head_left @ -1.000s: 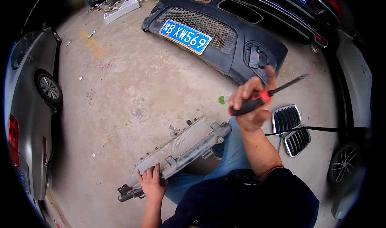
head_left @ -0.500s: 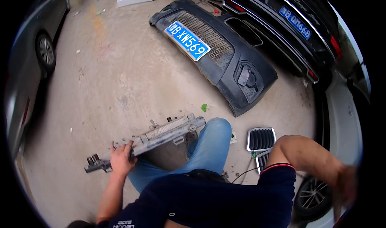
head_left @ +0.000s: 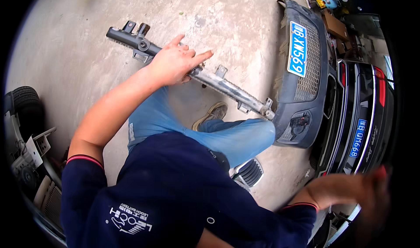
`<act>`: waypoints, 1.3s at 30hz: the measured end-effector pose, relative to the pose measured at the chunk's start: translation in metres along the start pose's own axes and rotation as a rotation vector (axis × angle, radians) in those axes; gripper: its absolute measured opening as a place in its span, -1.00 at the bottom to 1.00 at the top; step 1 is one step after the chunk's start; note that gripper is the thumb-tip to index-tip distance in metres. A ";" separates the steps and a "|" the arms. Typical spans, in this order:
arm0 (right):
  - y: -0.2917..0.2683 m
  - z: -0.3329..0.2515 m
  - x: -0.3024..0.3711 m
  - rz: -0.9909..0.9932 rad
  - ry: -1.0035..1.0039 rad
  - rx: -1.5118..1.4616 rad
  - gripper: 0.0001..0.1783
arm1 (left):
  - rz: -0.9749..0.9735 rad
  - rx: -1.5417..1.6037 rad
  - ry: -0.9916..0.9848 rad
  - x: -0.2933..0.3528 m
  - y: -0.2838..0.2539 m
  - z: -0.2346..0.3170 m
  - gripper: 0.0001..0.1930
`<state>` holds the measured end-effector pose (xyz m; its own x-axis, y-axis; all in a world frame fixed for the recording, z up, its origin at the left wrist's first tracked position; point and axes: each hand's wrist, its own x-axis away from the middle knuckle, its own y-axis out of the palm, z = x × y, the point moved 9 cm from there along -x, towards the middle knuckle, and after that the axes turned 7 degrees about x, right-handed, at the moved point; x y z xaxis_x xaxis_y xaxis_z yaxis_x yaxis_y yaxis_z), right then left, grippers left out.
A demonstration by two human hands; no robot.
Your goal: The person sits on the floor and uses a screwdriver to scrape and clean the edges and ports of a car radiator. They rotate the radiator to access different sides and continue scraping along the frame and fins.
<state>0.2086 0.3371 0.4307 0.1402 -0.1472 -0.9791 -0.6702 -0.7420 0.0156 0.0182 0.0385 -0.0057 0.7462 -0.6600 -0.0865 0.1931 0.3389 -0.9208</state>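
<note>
I had left hand (head_left: 176,64) part-open, resting on radiator (head_left: 232,91), right hand (head_left: 376,192) blurred, opening and hold I couldn't tell, bumper (head_left: 307,88) right of left hand.

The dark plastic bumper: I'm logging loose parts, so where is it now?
In the head view's upper right, the bumper lies between the long, slim grey radiator and the black car.

A dark grey plastic bumper (head_left: 290,91) lies near a glossy black car (head_left: 377,121); a chrome-framed, black-slatted grille (head_left: 250,172) rests on pale concrete floor (head_left: 83,73)
</note>
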 end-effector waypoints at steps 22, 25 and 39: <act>0.142 0.164 0.301 -0.338 0.975 -0.349 -0.33 | 0.222 0.056 -0.031 0.007 0.004 -0.015 -0.38; 0.201 0.164 0.299 -0.466 1.055 -0.725 -0.37 | 0.305 0.097 -0.047 0.013 -0.002 -0.018 -0.42; 0.299 0.139 0.360 -0.893 1.346 -0.646 -0.49 | 0.605 0.153 -0.070 0.016 0.009 -0.027 -0.93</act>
<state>-0.0429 0.1533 0.0543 0.9565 0.2726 0.1035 0.2731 -0.9619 0.0099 0.0146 0.0126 -0.0256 0.7911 -0.2773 -0.5452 -0.1915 0.7343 -0.6512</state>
